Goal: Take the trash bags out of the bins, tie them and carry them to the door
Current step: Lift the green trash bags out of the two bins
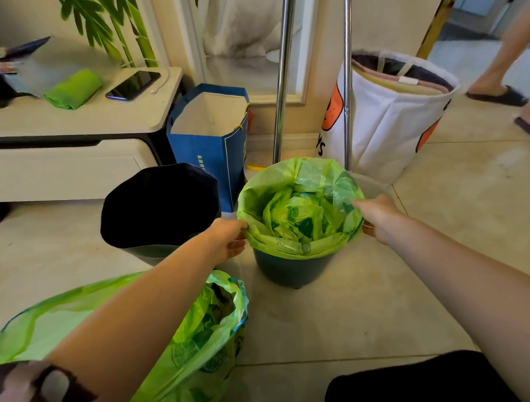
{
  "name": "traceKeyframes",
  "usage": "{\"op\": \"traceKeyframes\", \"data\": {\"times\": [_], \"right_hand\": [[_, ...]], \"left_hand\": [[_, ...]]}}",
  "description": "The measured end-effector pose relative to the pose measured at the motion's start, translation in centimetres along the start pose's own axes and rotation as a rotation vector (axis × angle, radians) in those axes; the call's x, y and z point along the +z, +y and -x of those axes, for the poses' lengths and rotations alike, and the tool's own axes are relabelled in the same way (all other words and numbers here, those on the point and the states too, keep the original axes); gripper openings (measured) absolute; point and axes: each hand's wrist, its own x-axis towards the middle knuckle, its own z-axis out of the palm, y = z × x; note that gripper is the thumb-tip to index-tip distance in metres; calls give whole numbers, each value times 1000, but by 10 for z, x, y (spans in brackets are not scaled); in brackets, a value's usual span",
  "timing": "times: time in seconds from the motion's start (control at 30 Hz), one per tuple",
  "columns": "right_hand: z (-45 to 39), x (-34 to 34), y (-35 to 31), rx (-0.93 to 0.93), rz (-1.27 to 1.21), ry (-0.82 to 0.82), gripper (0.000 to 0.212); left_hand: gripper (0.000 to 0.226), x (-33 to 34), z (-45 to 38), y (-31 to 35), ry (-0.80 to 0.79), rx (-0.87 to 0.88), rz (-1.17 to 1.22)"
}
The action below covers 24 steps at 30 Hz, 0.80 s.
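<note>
A small dark teal bin point(291, 270) stands on the floor, lined with a green trash bag point(286, 247) folded over its rim and holding crumpled green plastic. My left hand point(228, 238) pinches the bag's folded edge at the near-left rim. My right hand point(377, 216) grips the bag's edge at the right rim. A second green trash bag point(203, 344), open and untied, lies on the floor near me under my left forearm. An unlined black bin point(160, 208) stands to the left.
A blue paper bag point(211, 150) stands behind the bins, two metal poles point(282, 80) rise behind them, and a white laundry basket point(385, 121) is at the right. A low cabinet point(77, 150) with a phone point(132, 84) is left. Another person's feet point(502, 94) are far right.
</note>
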Motion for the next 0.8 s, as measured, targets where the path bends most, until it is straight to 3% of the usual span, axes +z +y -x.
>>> {"op": "traceKeyframes", "data": {"times": [0.1,0.2,0.3,0.43,0.6,0.7,0.8], "right_hand": [[0,-1,-4,-62,-23,3,9],[5,3,-11,-146,-62,-51,21],[9,3,-16,-216,-105,-58,27],[3,-9,-14,-294,-37,161,27],[2,-24,-13,-240,-45,337,30],[9,-26,-17,-188,-142,296,33],[10,-27,-20,-135,-265,204,23]], "left_hand": [[12,0,-1,3,37,45,31],[3,0,5,14,87,104,88],[9,-6,11,32,118,182,174],[6,-18,18,50,123,299,226],[3,-26,21,51,226,312,169],[12,-29,21,51,274,273,169],[8,-32,21,50,282,254,151]]}}
